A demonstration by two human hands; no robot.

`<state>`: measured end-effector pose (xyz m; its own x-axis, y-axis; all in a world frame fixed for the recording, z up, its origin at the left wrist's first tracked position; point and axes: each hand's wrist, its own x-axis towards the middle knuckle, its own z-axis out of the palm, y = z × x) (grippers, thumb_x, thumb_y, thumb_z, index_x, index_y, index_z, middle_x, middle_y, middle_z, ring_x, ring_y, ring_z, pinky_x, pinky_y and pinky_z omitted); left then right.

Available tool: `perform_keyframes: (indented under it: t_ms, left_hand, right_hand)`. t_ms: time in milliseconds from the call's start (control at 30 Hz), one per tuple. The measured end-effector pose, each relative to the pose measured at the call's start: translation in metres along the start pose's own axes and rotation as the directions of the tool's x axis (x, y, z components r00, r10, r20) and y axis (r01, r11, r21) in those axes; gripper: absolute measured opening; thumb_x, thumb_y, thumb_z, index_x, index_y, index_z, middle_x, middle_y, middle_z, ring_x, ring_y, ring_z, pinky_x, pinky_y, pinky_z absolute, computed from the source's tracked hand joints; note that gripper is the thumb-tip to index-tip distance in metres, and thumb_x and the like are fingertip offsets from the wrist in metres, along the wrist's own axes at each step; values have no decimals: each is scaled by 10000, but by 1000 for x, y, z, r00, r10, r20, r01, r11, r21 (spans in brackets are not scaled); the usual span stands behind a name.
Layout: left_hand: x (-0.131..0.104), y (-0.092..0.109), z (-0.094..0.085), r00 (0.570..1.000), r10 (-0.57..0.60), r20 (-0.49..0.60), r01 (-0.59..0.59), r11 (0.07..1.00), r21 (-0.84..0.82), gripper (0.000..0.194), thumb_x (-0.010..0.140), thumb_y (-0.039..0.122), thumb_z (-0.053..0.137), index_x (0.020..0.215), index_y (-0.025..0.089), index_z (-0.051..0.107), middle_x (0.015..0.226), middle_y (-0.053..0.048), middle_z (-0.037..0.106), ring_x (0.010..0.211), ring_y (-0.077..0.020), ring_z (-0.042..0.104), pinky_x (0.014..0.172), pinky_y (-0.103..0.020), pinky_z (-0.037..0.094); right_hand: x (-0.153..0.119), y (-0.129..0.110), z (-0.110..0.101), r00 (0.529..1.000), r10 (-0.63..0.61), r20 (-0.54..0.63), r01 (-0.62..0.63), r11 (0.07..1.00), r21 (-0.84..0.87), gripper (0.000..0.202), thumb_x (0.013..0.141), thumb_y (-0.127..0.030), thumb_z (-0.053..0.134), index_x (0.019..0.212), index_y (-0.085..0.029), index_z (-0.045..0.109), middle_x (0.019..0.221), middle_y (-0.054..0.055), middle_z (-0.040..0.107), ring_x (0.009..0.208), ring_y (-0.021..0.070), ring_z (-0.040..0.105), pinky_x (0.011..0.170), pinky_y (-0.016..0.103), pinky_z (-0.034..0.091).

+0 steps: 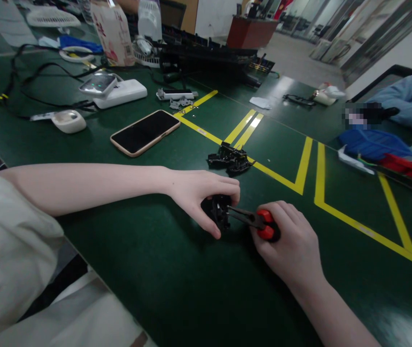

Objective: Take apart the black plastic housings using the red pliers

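Note:
My left hand (208, 195) is closed round a small black plastic part (216, 210), its thumb on the near side and its fingers on the far side. In my right hand (293, 241) are long-nosed pliers (247, 218) with red and black handles. The tips of the pliers reach the black part's right side; exactly what they grip is too small to make out. Just beyond my left hand lies a loose cluster of similar black plastic pieces (229, 158) on the green tabletop (162, 279).
A phone (146, 132) lies left of the black pieces. Behind it are a white power bank (121, 92), cables and small metal parts (181, 102). Long black assemblies (209, 58) stand at the back. Yellow tape marks the table. On the right sit a blue tray (376, 143) and a person's sleeve (408, 99).

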<state>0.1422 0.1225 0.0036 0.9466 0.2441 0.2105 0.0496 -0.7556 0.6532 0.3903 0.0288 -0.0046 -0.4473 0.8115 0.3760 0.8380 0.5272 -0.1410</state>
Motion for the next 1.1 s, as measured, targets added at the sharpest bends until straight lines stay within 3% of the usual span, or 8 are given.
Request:
perform_keyframes:
  t_ms: [200,533,1100]
  left_hand:
    - [0,-1,2,997,8,-74,-7,1000,12,524,713,605,782,931,179,569,916,-33,608,787,-164,567,676,-262,417]
    - [1,-2,0,973,56,-225,-35,995,97,475,728,578,768,873,165,583,879,-45,628,764,-157,580,669,-246,424]
    - [1,-1,2,968,60,-242,-28,991,134,473,736,573,769,879,160,589,877,-43,615,762,-153,572,667,-245,422]
  right_hand:
    - [0,5,2,995,34,-90,-32,999,25,153,818,-237,620,934,-184,534,883,45,582,788,178,556,655,299,459]
    - [-1,4,3,998,-62,-23,61,996,-70,208,788,-213,646,963,-179,539,904,46,575,810,190,539,660,311,440]
    - [-1,2,2,998,-35,-55,24,984,-178,196,808,-223,624,968,-174,523,938,59,570,852,208,542,702,332,435]
